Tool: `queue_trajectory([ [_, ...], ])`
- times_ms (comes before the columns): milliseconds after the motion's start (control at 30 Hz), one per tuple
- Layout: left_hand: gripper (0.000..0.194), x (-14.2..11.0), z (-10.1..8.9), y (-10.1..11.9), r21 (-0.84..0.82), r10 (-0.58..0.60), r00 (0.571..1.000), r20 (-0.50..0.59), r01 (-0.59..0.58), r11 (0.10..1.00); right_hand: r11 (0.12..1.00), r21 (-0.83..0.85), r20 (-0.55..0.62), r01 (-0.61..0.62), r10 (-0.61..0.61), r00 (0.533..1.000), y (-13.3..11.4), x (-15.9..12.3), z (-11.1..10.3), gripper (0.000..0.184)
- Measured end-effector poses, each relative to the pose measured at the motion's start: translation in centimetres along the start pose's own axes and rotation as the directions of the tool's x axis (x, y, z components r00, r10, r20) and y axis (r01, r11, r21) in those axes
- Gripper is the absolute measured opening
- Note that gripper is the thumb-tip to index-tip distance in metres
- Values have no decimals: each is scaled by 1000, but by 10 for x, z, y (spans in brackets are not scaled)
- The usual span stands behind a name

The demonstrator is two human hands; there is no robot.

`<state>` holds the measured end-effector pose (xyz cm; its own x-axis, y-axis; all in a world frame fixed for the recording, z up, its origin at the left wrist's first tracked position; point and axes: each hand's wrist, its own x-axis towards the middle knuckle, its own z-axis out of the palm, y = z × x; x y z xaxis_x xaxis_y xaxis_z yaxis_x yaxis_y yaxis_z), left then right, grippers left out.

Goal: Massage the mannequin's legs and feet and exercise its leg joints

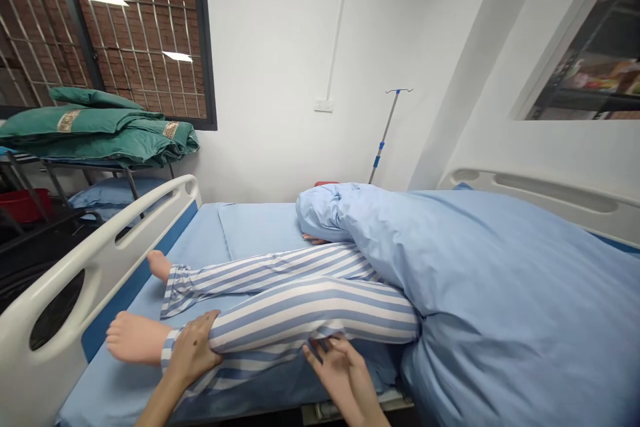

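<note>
A figure in blue-and-white striped trousers lies on the bed, both bare feet toward the left end. My left hand (195, 350) is closed round the near lower leg, just above the near foot (136, 337). Beneath the slightly bent knee of the near leg (320, 310), my right hand (341, 368) is palm up, its curled fingers against the trouser cloth. Its fingertips are partly hidden by the leg. The far leg (260, 270) lies straight behind it. A blue quilt (480, 280) covers the figure's upper body, and some fingers (315, 239) show under its edge.
White bed end boards stand at left (107, 267) and right (550, 197). A drip pole (385, 137) rises behind the bed. Folded green bedding (107, 133) lies on a rack under the barred window (140, 33). A red basin (25, 205) sits at far left.
</note>
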<state>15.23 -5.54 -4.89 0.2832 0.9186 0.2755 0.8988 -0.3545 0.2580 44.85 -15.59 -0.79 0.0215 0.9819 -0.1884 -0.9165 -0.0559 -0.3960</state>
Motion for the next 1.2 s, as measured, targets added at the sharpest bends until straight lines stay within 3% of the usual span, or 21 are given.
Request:
queue_trajectory([
  [100,64,4,17,18,-83,-38,998,-44,34,996,1000,1,26,-20,20,999,-15,0,13,13],
  [233,60,4,32,33,-137,-73,995,-74,63,989,1000,-12,29,-12,12,1000,-22,1,13,16],
  [500,59,1,31,27,-150,-22,997,-70,12,989,998,-56,-28,16,-17,999,-18,0,10,11],
  [800,63,-8,-5,10,21,104,995,-8,-104,994,991,-133,-36,19,-24,999,-6,-6,-16,12],
  [1033,58,-24,-54,-5,193,150,989,12,-150,970,993,-113,-86,18,-28,996,29,8,-51,19],
  [1200,58,-35,-76,-5,294,187,981,50,-194,936,994,-111,-135,-7,-8,991,52,16,-70,22],
])
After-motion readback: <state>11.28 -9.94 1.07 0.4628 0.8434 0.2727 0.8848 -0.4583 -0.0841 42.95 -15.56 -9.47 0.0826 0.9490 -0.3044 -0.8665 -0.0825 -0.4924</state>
